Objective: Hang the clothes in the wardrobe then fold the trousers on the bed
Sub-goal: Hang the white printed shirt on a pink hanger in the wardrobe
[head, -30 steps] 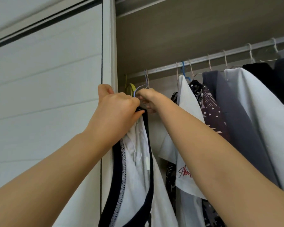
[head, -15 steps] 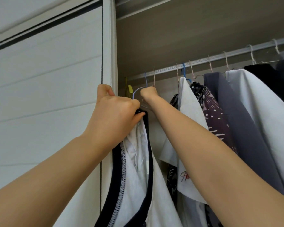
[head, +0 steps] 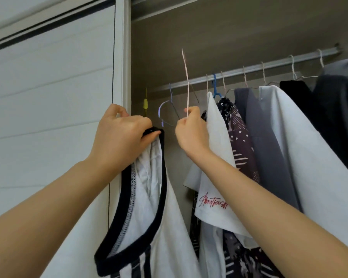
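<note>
Far left is the white sliding door (head: 48, 97) of the wardrobe. Your left hand (head: 121, 137) is closed, gripping the white top (head: 149, 207) by its black neckline trim; the garment hangs straight down, long axis vertical, neckline up, just beside the door frame. Your right hand (head: 191, 133) pinches a thin pale wire hanger (head: 187, 85), its stem standing near upright w/ the tip above the rail (head: 249, 69) (hook shape too thin to tell). An empty blue hanger (head: 165, 111) sits between your hands. Right: hung clothes (head: 269, 137) on the rail, grey-brown wardrobe interior behind.
</note>
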